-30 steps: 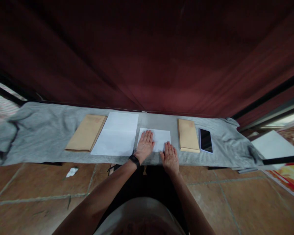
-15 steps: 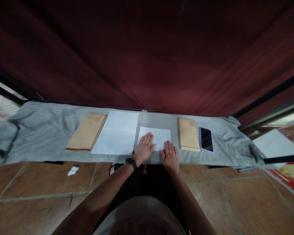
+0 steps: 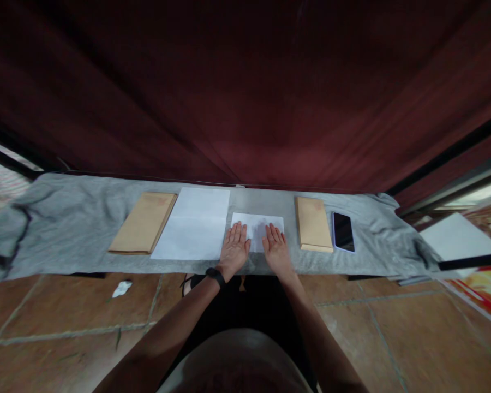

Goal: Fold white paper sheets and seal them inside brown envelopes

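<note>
Slid left hand point(image 3: 234, 249) and right hand point(image 3: 276, 249) toward the open white sheet point(image 3: 194, 224); resting straight fingers point(image 3: 237, 231), gripping nothing, on folded white paper point(image 3: 257, 220) just right of it. Probably flattening (light work), calling next for even pressure.

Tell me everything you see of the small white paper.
The small white paper is a plain, four-sided piece lying flat on the grey cloth, between the large white sheet and the brown stack beside the phone. The left hand and right hand lie palm-down across its sides, covering its near corners. Whether it is folded, I cannot tell.
</note>
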Demonstrator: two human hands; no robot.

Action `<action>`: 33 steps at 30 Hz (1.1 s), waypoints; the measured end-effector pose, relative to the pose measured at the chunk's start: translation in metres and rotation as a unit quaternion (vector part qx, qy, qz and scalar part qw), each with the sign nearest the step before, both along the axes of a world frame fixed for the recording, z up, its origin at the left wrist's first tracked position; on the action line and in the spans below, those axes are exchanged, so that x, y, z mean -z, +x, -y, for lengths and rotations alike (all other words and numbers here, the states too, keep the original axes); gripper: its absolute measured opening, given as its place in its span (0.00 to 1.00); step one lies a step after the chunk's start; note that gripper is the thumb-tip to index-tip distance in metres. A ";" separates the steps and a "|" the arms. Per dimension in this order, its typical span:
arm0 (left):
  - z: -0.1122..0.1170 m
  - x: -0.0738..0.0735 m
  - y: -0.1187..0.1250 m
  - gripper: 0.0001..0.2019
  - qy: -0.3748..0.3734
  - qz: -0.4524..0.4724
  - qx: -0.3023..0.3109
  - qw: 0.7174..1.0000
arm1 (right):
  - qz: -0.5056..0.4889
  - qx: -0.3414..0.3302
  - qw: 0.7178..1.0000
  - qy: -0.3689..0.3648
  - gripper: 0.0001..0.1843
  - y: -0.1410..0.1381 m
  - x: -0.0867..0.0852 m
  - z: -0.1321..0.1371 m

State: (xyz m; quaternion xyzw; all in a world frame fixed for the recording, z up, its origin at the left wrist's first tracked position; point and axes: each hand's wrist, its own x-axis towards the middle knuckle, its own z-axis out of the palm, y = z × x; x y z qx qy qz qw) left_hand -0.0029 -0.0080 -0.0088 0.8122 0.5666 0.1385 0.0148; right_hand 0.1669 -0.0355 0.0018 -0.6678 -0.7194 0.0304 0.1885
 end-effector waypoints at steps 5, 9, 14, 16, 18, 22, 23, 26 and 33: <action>0.001 0.000 -0.003 0.28 0.011 -0.002 0.004 1.000 | 0.002 -0.026 0.999 -0.019 0.27 -0.014 0.002 -0.024; -0.004 -0.002 0.003 0.28 0.009 -0.003 0.020 1.000 | 0.025 -0.015 1.000 -0.009 0.27 -0.013 0.011 -0.027; -0.020 -0.006 0.023 0.27 -0.019 -0.005 0.069 0.997 | 0.050 -0.002 0.999 0.001 0.27 -0.010 0.014 -0.029; -0.026 -0.005 0.027 0.27 -0.026 -0.007 0.075 0.997 | 0.061 0.010 0.998 0.006 0.28 -0.007 0.014 -0.030; -0.031 -0.004 0.027 0.28 -0.029 -0.009 0.075 0.997 | 0.069 0.021 0.997 0.013 0.28 -0.003 0.015 -0.031; -0.034 -0.002 0.019 0.30 -0.033 -0.015 0.062 0.997 | 0.075 0.041 0.996 0.038 0.28 0.004 0.020 -0.030; -0.034 -0.001 0.016 0.30 -0.035 -0.016 0.057 0.998 | 0.074 0.047 0.995 0.045 0.28 0.005 0.022 -0.029; -0.034 -0.001 0.013 0.31 -0.040 -0.017 0.035 0.998 | 0.069 0.061 0.994 0.065 0.30 0.009 0.025 -0.027; -0.029 0.005 0.009 0.32 -0.023 0.019 -0.009 0.999 | 0.047 0.103 0.992 0.056 0.34 0.018 0.025 -0.015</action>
